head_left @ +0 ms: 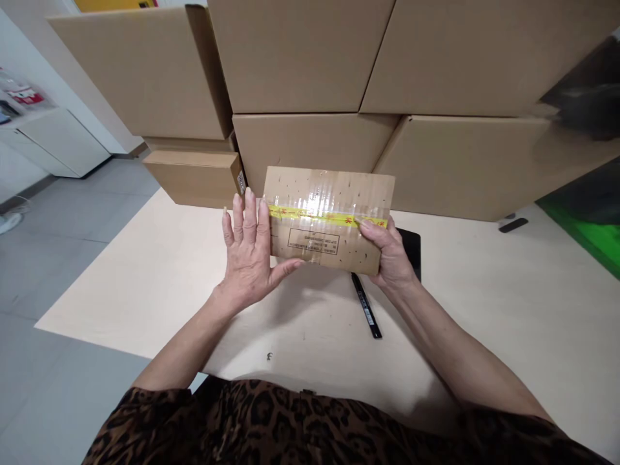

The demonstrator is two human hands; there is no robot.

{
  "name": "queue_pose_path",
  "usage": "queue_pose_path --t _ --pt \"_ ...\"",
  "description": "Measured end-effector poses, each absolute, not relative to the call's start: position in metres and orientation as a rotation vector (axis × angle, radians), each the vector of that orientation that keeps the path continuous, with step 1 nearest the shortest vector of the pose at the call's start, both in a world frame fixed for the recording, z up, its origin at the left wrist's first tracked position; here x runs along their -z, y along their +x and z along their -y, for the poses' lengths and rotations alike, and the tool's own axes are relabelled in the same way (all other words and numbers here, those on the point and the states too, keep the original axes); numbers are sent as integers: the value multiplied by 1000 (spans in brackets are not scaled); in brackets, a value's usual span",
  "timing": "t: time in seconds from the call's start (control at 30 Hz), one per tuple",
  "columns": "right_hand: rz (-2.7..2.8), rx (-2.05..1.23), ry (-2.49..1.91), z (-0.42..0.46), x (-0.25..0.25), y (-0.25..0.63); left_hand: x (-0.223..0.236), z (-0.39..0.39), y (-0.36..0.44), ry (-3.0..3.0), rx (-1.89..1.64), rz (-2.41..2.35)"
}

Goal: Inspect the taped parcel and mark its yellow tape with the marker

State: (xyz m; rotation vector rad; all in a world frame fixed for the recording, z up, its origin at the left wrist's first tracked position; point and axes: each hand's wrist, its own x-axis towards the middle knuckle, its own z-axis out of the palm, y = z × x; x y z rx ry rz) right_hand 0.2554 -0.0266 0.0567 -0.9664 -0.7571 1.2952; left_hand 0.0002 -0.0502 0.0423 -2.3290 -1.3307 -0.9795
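A small cardboard box [314, 248] is held up above the table, its broad face towards me. Yellow tape with red print [314, 215] crosses it under shiny clear tape, and a printed frame of text lies below. My right hand [391, 252] grips the box's right end, thumb on the front face and fingers hidden behind. At the left end, my left hand [249, 248] is open, its fingers stretched upward and its thumb along the box's lower edge. Beneath the box, a black marker pen [367, 307] lies on the table. A flat black object [411, 248] is partly hidden behind my right hand.
Large cardboard boxes [300, 58] are stacked along the table's far side. A flatter carton [194, 177] stands at the back left. The pale table [508, 323] ends at a left edge above grey floor tiles [106, 219]. A small dark strip [513, 225] lies at the right.
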Motion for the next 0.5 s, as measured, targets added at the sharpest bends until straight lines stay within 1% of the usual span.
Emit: queue_pose_path --t 0.17,0.5 --pt "761 -1287 -991 27 -59 256 -30 46 2 -2411 828 1248" --pt "801 -1352 -1018 27 -54 256 -29 53 12 -2419 711 1203"
